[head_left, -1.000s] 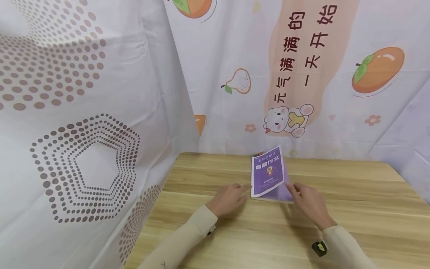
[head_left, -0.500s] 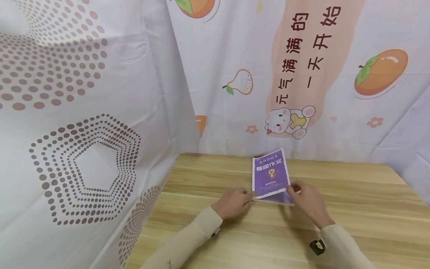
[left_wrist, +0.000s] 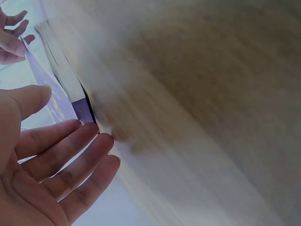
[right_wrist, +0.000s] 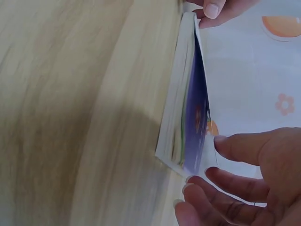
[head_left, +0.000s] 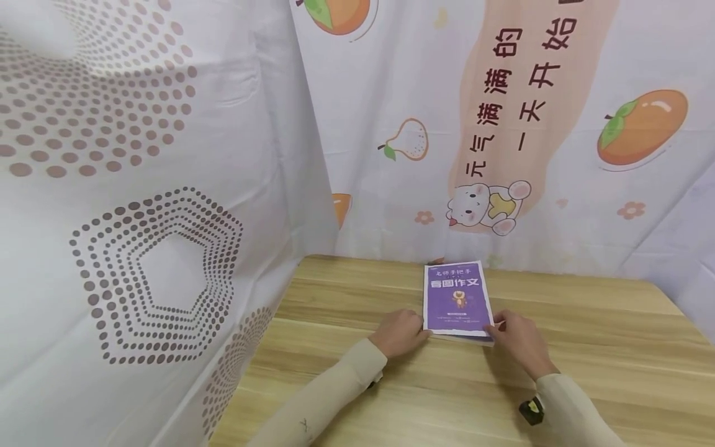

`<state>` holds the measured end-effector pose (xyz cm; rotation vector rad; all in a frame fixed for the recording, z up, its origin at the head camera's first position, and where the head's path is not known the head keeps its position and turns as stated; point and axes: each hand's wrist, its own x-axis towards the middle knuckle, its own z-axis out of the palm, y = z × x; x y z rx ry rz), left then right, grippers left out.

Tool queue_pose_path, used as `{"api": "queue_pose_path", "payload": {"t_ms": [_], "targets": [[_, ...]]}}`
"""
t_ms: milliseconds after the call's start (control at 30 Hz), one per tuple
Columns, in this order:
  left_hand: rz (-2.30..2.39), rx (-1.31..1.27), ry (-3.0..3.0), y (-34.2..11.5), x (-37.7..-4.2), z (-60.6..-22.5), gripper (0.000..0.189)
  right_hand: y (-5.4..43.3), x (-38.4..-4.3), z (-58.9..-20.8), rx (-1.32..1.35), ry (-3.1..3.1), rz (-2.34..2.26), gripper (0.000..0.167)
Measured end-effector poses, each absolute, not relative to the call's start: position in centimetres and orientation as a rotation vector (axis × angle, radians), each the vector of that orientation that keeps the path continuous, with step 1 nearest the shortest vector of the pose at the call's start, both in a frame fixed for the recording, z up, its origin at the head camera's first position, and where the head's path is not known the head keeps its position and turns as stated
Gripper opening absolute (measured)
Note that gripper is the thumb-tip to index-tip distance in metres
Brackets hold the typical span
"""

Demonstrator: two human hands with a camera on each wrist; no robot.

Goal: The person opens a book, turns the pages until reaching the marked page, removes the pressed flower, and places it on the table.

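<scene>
A paperback book [head_left: 458,301] with a purple, white-bordered cover and Chinese lettering lies on the wooden table near the back curtain. My left hand [head_left: 399,335] holds its lower left corner, thumb on the cover and fingers along the spine. At the lower right corner, my right hand [head_left: 519,341] pinches the front cover's edge between thumb and fingers. In the right wrist view the cover stands slightly lifted off the page block [right_wrist: 173,110], leaving a narrow wedge. The left wrist view shows the corner of the book [left_wrist: 84,110] between my left thumb and fingertips.
The wooden table [head_left: 586,323] extends around the book on both sides and in front. A white fruit-print curtain [head_left: 363,93] hangs behind it; a dotted curtain [head_left: 268,205] hangs at the left. Both sleeves are cream, and a small black device [head_left: 532,411] sits at the right wrist.
The front cover has come down from a raised angle to nearly flat, with my right hand at its edge. My left hand has moved from the spine onto the lower left corner.
</scene>
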<state>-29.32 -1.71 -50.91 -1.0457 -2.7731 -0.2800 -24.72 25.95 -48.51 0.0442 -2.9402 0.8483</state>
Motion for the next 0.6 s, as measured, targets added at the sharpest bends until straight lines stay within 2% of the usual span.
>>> {"api": "queue_pose_path", "payload": {"t_ms": [267, 600], "targets": [[-0.240, -0.961, -2.793, -1.3, -30.5, -51.2, 0.029, 26.3, -25.4, -49.2, 0.060, -2.953, 0.813, 0.028], [-0.131, -0.901, -2.879, -0.6, -30.6, -51.3, 0.034, 26.7, -25.8, -50.5, 0.089, -2.938, 0.775, 0.018]]}}
